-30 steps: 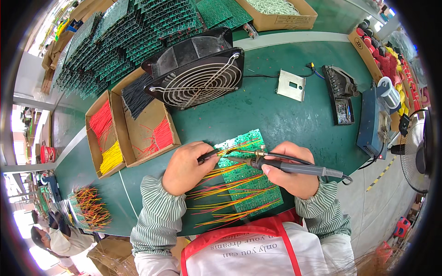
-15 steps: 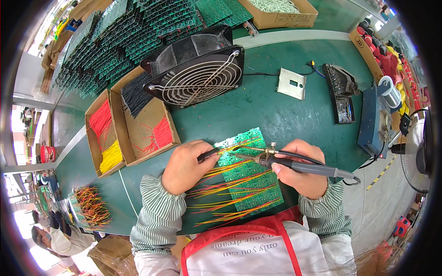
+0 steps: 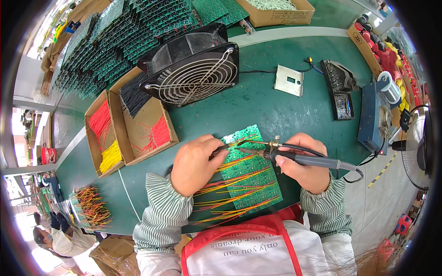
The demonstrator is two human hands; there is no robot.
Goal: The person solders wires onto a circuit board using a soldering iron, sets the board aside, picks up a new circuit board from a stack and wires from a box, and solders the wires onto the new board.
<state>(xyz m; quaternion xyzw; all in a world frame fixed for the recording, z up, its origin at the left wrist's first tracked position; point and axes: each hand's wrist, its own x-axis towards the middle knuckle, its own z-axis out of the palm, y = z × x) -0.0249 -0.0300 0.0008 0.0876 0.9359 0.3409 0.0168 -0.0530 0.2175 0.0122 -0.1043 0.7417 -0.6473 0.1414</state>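
My left hand (image 3: 195, 164) has moved slightly rightward since half a second ago, nearer the circuit board (image 3: 252, 169), which lies on the worktop (image 3: 304, 124) between my hands. It pinches a dark slim tool (image 3: 222, 149), mostly covered by my fingers. My right hand (image 3: 311, 175) grips the soldering iron (image 3: 317, 161); whether its tip touches the board is too small to tell.

Black square fan (image 3: 191, 85) | pale metal plate (image 3: 288, 87) | caged fan (image 3: 420, 158), far right | red object (image 3: 403, 224), floor (image 3: 357, 207)
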